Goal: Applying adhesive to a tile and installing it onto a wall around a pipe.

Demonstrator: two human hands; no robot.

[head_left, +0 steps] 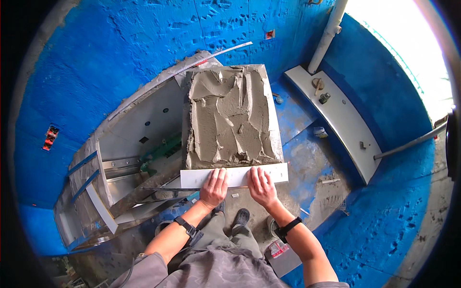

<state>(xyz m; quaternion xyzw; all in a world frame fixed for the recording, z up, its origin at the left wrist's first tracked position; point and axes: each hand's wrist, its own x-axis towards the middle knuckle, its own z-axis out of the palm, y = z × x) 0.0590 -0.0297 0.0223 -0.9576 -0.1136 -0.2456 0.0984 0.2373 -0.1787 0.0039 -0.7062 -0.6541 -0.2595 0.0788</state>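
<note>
My left hand [214, 188] and my right hand [262, 187] both grip a long narrow white tile strip [238, 177], fingers bent over its face and thumbs mostly hidden. The strip lies crosswise along the near edge of a large slab [274, 129]. Thick grey mortar [230, 117] covers most of the slab in ridged, uneven trowel marks. From this view I cannot tell whether the strip touches the mortar.
Left of the slab stands a counter frame [103, 168] with a metal sink [125, 187] in it. A long thin strip [192, 65] lies along the counter's far edge. At right, a white ledge [336, 113] holds small items near a white pipe [328, 41]. Blue-coated walls [144, 29] surround me.
</note>
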